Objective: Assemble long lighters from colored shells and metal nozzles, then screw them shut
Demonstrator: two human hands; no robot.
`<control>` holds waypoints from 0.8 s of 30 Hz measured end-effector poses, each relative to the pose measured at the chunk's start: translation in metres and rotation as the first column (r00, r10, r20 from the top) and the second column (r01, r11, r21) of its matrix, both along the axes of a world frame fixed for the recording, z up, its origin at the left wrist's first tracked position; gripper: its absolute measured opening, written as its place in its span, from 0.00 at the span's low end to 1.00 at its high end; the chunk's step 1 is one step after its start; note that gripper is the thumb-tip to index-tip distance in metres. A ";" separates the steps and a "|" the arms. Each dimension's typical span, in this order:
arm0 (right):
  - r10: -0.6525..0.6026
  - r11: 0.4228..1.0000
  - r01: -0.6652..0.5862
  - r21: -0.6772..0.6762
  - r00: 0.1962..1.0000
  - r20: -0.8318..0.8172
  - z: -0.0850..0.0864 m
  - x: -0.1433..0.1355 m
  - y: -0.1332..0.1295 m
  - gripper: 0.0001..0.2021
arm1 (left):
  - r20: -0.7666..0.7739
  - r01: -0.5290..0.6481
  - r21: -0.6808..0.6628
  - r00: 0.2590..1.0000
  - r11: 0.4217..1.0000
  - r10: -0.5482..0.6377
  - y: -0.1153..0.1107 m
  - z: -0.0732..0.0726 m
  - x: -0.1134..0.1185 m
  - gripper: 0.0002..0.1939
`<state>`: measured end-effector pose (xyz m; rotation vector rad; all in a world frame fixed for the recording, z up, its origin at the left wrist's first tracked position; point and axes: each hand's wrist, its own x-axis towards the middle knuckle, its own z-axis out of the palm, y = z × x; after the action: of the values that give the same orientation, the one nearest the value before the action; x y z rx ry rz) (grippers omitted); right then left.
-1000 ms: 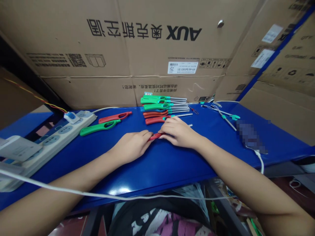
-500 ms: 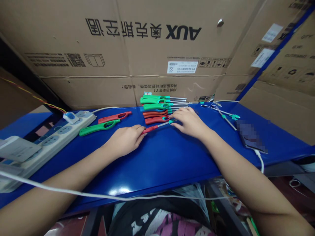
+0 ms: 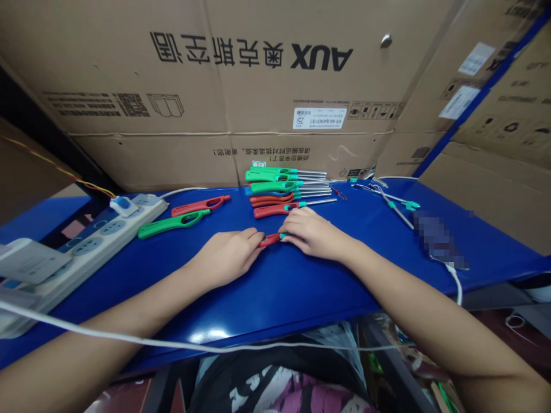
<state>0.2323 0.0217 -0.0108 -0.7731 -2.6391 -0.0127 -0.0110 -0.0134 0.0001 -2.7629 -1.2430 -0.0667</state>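
Both hands are on one red lighter over the front middle of the blue table. My left hand is closed around its handle end. Fingers of my right hand pinch a small teal piece at the lighter's other end; how far the two parts are joined is hidden by the fingers. Just behind lies a stack of long-nosed lighters with green, blue and red handles and metal tubes, a red one nearest me. To the left rest a red handle and a green handle, neither with a tube.
A white power strip with plugs runs along the left. At the right are metal tubes with teal parts and a phone on a white cable. Cardboard walls the back. A white cord crosses in front of me.
The metal tube seen between my hands is no longer visible there. My hands are closer together and slightly nearer me, uncovering the front red lighter's tube in the stack.
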 end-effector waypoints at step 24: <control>-0.111 0.994 0.111 0.013 0.991 0.075 0.010 0.026 0.016 0.11 | 0.152 0.013 -0.051 0.988 0.999 -0.005 0.022 0.001 -0.020 0.17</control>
<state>0.2584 0.0373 -0.0006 -0.9329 -2.6610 -0.0848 -0.0306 0.0084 0.0015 -2.8547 -1.2836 -0.2544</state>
